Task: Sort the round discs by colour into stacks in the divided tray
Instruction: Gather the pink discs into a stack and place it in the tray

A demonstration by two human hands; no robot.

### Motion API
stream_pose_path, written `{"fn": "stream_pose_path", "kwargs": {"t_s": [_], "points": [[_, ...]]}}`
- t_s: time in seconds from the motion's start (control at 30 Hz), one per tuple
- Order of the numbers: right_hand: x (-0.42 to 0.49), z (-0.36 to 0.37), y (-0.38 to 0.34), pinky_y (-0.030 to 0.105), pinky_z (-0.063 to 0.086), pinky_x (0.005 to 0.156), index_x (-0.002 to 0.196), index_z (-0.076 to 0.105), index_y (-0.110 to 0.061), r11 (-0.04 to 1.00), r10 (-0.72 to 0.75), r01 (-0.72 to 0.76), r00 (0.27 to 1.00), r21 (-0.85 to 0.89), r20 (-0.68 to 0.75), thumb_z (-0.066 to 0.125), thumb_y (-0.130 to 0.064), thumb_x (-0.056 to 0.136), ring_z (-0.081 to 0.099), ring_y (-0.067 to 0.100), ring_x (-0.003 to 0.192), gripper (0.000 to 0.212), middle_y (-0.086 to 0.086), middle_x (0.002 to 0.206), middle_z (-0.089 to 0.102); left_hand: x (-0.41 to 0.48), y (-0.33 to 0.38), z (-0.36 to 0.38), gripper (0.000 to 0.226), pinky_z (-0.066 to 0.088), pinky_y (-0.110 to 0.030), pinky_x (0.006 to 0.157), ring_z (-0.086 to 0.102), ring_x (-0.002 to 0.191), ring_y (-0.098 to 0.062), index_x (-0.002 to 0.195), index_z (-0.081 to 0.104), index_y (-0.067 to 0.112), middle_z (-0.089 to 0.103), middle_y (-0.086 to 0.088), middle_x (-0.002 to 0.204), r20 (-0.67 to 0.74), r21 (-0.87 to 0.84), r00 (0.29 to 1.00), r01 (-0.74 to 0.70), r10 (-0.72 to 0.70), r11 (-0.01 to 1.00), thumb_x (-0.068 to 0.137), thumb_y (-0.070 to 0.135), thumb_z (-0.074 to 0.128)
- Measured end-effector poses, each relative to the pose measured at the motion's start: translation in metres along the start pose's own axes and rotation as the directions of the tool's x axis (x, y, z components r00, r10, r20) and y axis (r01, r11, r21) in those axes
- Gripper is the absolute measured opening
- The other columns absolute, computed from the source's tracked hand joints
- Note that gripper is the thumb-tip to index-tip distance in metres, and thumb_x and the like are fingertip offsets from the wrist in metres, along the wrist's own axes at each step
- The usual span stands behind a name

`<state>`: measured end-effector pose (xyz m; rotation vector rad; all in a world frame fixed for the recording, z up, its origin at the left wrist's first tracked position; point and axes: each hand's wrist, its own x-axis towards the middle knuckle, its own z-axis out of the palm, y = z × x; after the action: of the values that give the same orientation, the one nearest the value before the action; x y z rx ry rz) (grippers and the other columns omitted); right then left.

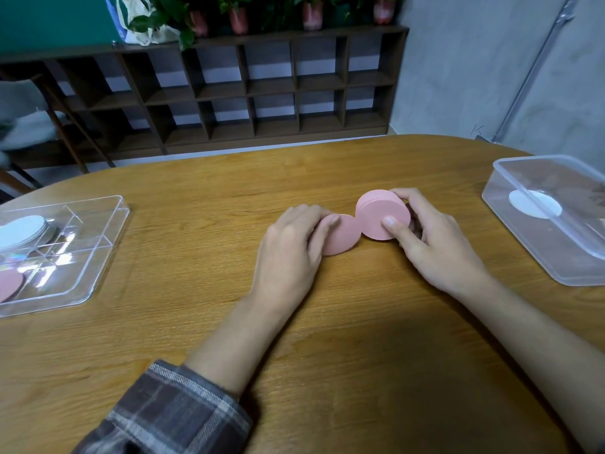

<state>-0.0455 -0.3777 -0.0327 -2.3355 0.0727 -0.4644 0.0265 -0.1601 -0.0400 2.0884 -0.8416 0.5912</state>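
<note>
At the table's middle, my right hand (429, 237) grips a thick stack of pink discs (379, 216), tilted on edge with its flat face toward me. Beside it my left hand (291, 244) holds a single pink disc (343, 235), its fingers over the disc's left half. The two pink pieces touch edge to edge. The clear divided tray (98, 257) sits at the far left; it holds a stack of white discs (23, 229) in a back compartment and a pink disc (9, 283) in a front one.
A clear plastic tub (523, 231) stands at the right edge with a white disc (533, 204) inside. The wooden table (196, 322) is round-edged. A dark cubby shelf with plants lines the wall behind.
</note>
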Motion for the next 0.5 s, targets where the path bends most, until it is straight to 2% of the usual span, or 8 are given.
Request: {"fn": "stream_pose_path", "kwargs": {"t_s": [0.07, 0.2, 0.33, 0.4, 0.5], "points": [[-0.001, 0.001, -0.003, 0.022, 0.044, 0.071, 0.132, 0.052, -0.037, 1.000, -0.009, 0.009, 1.000, 0.022, 0.027, 0.055, -0.035, 0.104, 0.060, 0.013, 0.081, 0.028, -0.008, 0.096, 0.065, 0.001, 0.002, 0.000, 0.015, 0.047, -0.020, 0.078, 0.062, 0.081, -0.010, 0.096, 0.074, 0.012, 0.071, 0.005, 0.089, 0.004, -0.080, 1.000, -0.001, 0.002, 0.997, 0.104, 0.019, 0.063], [-0.003, 0.002, -0.007, 0.037, 0.049, 0.081, 0.129, 0.053, -0.036, 0.997, -0.020, 0.014, 0.996, 0.073, 0.083, 0.054, -0.030, 0.104, 0.062, 0.021, 0.086, 0.026, -0.007, 0.099, 0.065, 0.000, 0.001, 0.005, 0.007, 0.053, -0.026, 0.072, 0.063, 0.070, -0.005, 0.101, 0.073, 0.013, 0.067, 0.011, 0.079, 0.027, -0.149, 1.000, 0.016, -0.012, 0.989, 0.100, 0.019, 0.069], [-0.003, 0.003, -0.009, 0.036, 0.046, 0.082, 0.127, 0.053, -0.041, 0.991, 0.016, -0.031, 0.993, 0.128, 0.115, 0.044, -0.033, 0.107, 0.058, 0.009, 0.081, 0.024, -0.005, 0.086, 0.062, 0.000, 0.003, 0.008, 0.031, 0.052, -0.011, 0.071, 0.066, 0.072, -0.007, 0.122, 0.074, 0.016, 0.072, 0.005, 0.082, 0.072, -0.188, 0.994, 0.092, -0.079, 0.978, 0.092, 0.021, 0.079], [-0.004, 0.004, -0.011, 0.042, 0.046, 0.087, 0.126, 0.053, -0.045, 0.989, 0.018, -0.038, 0.991, 0.145, 0.134, 0.037, -0.038, 0.104, 0.057, 0.009, 0.081, 0.029, 0.001, 0.082, 0.062, 0.000, 0.004, 0.009, 0.039, 0.051, -0.010, 0.072, 0.067, 0.072, -0.007, 0.128, 0.073, 0.016, 0.074, 0.004, 0.084, 0.084, -0.189, 0.992, 0.108, -0.094, 0.976, 0.090, 0.023, 0.080], [-0.004, 0.005, -0.012, 0.047, 0.045, 0.090, 0.126, 0.056, -0.044, 0.985, 0.018, -0.041, 0.990, 0.167, 0.139, 0.034, -0.033, 0.107, 0.057, 0.009, 0.080, 0.031, 0.002, 0.081, 0.063, 0.000, 0.005, 0.012, 0.042, 0.050, -0.008, 0.072, 0.066, 0.075, -0.007, 0.129, 0.073, 0.016, 0.072, 0.003, 0.086, 0.079, -0.191, 0.991, 0.125, -0.112, 0.973, 0.089, 0.023, 0.082]]}}
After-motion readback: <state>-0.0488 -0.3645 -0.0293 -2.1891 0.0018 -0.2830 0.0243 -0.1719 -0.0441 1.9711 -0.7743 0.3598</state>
